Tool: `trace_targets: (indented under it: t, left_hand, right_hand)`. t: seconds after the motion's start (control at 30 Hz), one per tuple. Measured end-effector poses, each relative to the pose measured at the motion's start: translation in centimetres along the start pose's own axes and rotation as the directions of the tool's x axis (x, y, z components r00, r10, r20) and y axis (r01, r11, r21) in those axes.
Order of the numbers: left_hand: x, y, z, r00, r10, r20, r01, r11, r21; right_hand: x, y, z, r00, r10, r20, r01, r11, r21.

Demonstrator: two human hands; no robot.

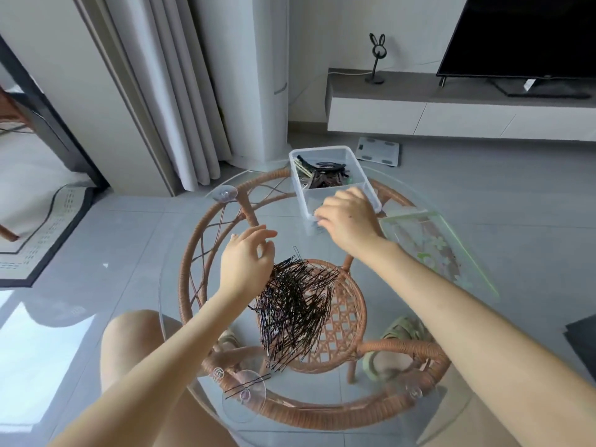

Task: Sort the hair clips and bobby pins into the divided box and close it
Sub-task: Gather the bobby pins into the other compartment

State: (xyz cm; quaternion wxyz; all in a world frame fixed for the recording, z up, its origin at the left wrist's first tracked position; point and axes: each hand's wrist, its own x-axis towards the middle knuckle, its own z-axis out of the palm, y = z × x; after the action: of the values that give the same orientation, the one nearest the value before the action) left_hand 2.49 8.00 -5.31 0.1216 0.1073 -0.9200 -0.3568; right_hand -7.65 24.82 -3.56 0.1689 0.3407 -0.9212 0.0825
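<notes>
A big heap of black bobby pins (293,314) lies on the round glass table (193,253) close to me. At the table's far side stands the clear divided box (322,151), uncovered, with dark hair clips (322,175) in its far compartment. My right hand (346,217) hovers over the near compartment with its fingers curled down, and dark pin ends show at the fingertips. My left hand (248,259) hangs over the heap's upper left edge with its fingers loosely spread and nothing in them. The box's flowered clear lid (429,250) lies flat to the right of the box.
Two loose bobby pins (248,385) lie at the table's near edge by a suction cup. Below the glass sit the rattan frame and a woven lower shelf (342,321). On the floor behind the table are a bathroom scale (379,151) and a TV stand (451,108).
</notes>
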Motion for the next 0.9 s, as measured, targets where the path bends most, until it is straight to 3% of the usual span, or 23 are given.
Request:
trace_targets:
  t: [0.1, 0.2, 0.23, 0.27, 0.33, 0.37, 0.4, 0.47, 0.57, 0.7, 0.9]
  left_hand:
    - [-0.3, -0.8, -0.5, 0.992, 0.082, 0.091, -0.088, 0.994, 0.058]
    - [-1.1, -0.7, -1.8, 0.973, 0.048, 0.228, -0.086, 0.984, 0.159]
    - [-1.4, -0.6, -2.4, 0.946, 0.014, 0.323, -0.088, 0.972, 0.216]
    - [-1.8, -0.6, -3.0, 0.902, -0.032, 0.431, -0.103, 0.953, 0.286]
    - [-2.4, -0.4, -3.8, 0.785, -0.108, 0.610, -0.214, 0.877, 0.431]
    - [-2.9, -0.2, -4.0, 0.738, -0.125, 0.663, -0.293, 0.825, 0.482]
    - [-3.4, -0.1, -3.9, 0.711, -0.126, 0.692, -0.364, 0.776, 0.515]
    - [-4.0, 0.3, -3.3, 0.723, -0.087, 0.686, -0.425, 0.726, 0.540]
    - [-4.0, 0.9, -2.5, 0.785, -0.016, 0.620, -0.377, 0.782, 0.497]
    - [-3.3, 1.6, -2.6, 0.809, 0.041, 0.587, -0.307, 0.881, 0.361]
    - [-2.9, 1.8, -3.6, 0.844, 0.053, 0.534, -0.254, 0.916, 0.312]
  right_hand:
    - [-0.1, -2.1, -0.3, 0.997, -0.054, -0.046, 0.058, 0.996, 0.069]
    - [-2.2, -2.9, -2.2, 0.989, -0.042, -0.142, 0.066, 0.983, 0.169]
    - [-3.3, -3.2, -3.0, 0.999, -0.026, -0.040, 0.035, 0.968, 0.248]
    - [-4.6, -3.4, -3.7, 0.984, -0.028, 0.177, -0.029, 0.949, 0.314]
    - [-6.9, -3.2, -4.3, 0.791, -0.067, 0.608, -0.110, 0.962, 0.249]
    - [-7.8, -3.1, -4.0, 0.714, -0.080, 0.695, -0.069, 0.980, 0.184]
    - [-8.5, -3.0, -3.5, 0.695, -0.082, 0.714, -0.030, 0.989, 0.143]
    - [-8.9, -3.2, -2.4, 0.750, -0.081, 0.657, -0.008, 0.991, 0.132]
    - [-8.3, -4.1, -1.4, 0.840, -0.101, 0.533, -0.035, 0.970, 0.240]
    - [-7.9, -4.3, -1.1, 0.868, -0.081, 0.490, -0.138, 0.909, 0.393]
    - [-7.7, -3.9, -1.4, 0.915, -0.074, 0.396, -0.130, 0.877, 0.463]
